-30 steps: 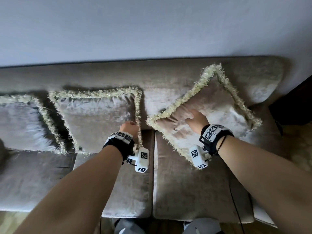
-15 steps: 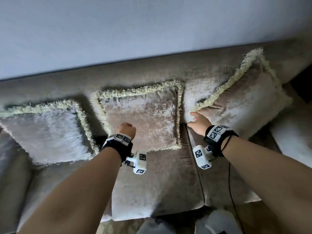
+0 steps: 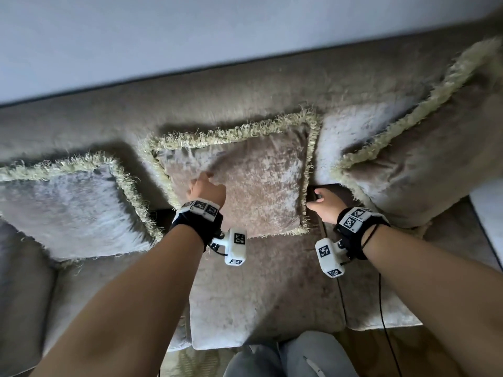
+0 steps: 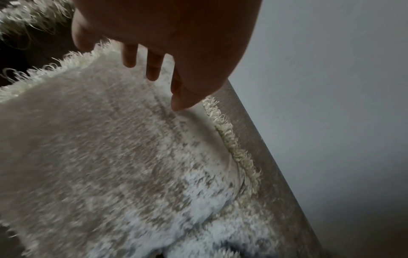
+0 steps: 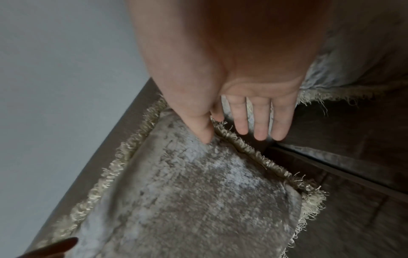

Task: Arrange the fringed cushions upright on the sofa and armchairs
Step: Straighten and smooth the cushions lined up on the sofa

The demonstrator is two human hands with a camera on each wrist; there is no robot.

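Three beige velvet cushions with pale fringe lean against the sofa back: the left cushion, the middle cushion and the right cushion, which is tilted on a corner. My left hand lies on the middle cushion's upper left face. In the left wrist view its straight fingers touch the middle cushion near the top fringe. My right hand is at the middle cushion's right edge. Its thumb presses the cushion face beside the fringe, while the straight fingers reach past the edge.
The grey wall rises right behind the sofa back. Seat cushions stretch toward me. A white object lies at the sofa's right end. A black cable hangs from my right wrist. My knees in grey trousers touch the sofa's front.
My right hand has left the right cushion and moved left to the middle cushion's right edge. My left hand has uncurled and slid up the middle cushion. The view has swung left.
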